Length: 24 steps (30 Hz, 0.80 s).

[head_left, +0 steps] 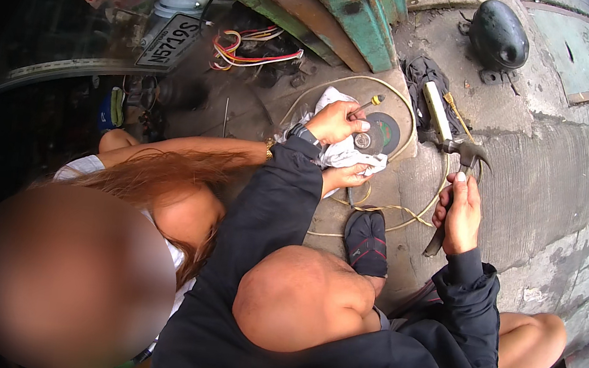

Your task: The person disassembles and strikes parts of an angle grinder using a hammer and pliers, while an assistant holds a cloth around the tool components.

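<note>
My left hand (pixel 336 122) is closed around a thin rod-like tool with a yellow and black end (pixel 377 100), perhaps a screwdriver. This end sticks up beside a dark cutting disc (pixel 390 134) with a green label. The disc has a round metal centre; a white cloth (pixel 340 154) is bunched around its near side. A co-worker's hand (pixel 347 178) holds the cloth from below, its arm passing under my left sleeve. To the right, my right hand (pixel 462 216) grips a claw hammer (pixel 470 155) by the handle, head pointing away from me, apart from the disc.
A pale cord (pixel 405 229) loops around the work on the concrete. Beyond the hammer lie a white power strip (pixel 435 107) and a dark cloth (pixel 423 74). A black rounded tank (pixel 499 34) stands farther right. Coloured wires (pixel 251 52) and a plate (pixel 170 40) are left of a green post (pixel 353 16).
</note>
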Each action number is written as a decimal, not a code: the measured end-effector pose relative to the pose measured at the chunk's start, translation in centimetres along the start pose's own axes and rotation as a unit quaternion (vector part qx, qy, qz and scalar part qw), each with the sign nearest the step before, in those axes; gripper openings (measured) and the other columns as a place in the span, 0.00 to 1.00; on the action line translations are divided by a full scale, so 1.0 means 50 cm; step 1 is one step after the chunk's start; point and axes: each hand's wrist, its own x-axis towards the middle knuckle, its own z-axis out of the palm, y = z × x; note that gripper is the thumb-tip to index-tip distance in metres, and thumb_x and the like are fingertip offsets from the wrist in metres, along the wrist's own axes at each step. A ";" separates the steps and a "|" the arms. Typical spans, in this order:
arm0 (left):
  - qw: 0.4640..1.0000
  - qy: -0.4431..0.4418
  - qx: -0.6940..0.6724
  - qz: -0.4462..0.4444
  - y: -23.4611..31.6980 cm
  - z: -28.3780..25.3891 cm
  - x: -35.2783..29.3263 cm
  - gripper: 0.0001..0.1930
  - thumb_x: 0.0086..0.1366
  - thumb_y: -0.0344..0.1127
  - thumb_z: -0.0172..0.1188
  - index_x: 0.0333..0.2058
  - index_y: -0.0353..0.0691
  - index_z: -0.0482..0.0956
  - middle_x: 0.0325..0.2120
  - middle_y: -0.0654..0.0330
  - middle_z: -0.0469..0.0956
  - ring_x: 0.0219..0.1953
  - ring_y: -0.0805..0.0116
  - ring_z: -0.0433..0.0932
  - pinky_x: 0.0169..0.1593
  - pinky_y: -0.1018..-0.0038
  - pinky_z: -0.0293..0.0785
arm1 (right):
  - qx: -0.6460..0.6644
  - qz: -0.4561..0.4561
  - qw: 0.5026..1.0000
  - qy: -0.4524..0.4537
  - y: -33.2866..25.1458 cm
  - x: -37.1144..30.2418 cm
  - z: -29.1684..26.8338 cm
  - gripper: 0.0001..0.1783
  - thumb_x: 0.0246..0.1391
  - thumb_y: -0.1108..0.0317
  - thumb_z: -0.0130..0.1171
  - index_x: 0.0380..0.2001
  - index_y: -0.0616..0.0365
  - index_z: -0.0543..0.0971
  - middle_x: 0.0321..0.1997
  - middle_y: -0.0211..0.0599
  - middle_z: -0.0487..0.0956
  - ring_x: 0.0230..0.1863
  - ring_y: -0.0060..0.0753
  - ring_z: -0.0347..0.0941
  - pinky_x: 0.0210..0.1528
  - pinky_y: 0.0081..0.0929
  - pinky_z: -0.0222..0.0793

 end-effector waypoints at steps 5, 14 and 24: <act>0.975 0.142 0.153 0.071 -0.005 0.025 -0.045 0.20 0.59 0.45 0.70 0.38 0.31 0.82 0.49 0.47 0.73 0.53 0.50 0.70 0.57 0.62 0.68 | -0.007 0.026 1.000 0.003 0.017 0.015 0.014 0.15 0.73 0.54 0.44 0.41 0.54 0.68 0.22 0.24 0.64 0.16 0.15 0.58 0.15 0.20 0.56; 0.957 0.124 0.243 0.096 0.001 0.000 -0.071 0.24 0.60 0.46 0.69 0.46 0.32 0.81 0.51 0.48 0.74 0.56 0.47 0.70 0.60 0.60 0.66 | -0.130 0.016 0.991 -0.040 0.090 0.049 0.047 0.12 0.68 0.59 0.55 0.37 0.52 0.66 0.19 0.22 0.64 0.14 0.17 0.58 0.15 0.22 0.55; 0.959 0.138 0.238 0.069 0.013 -0.008 -0.079 0.26 0.58 0.47 0.72 0.50 0.36 0.80 0.48 0.49 0.77 0.53 0.51 0.74 0.57 0.62 0.69 | -0.205 -0.141 0.968 -0.028 0.134 0.117 0.137 0.21 0.50 0.64 0.71 0.42 0.61 0.73 0.34 0.41 0.81 0.37 0.37 0.79 0.41 0.34 0.74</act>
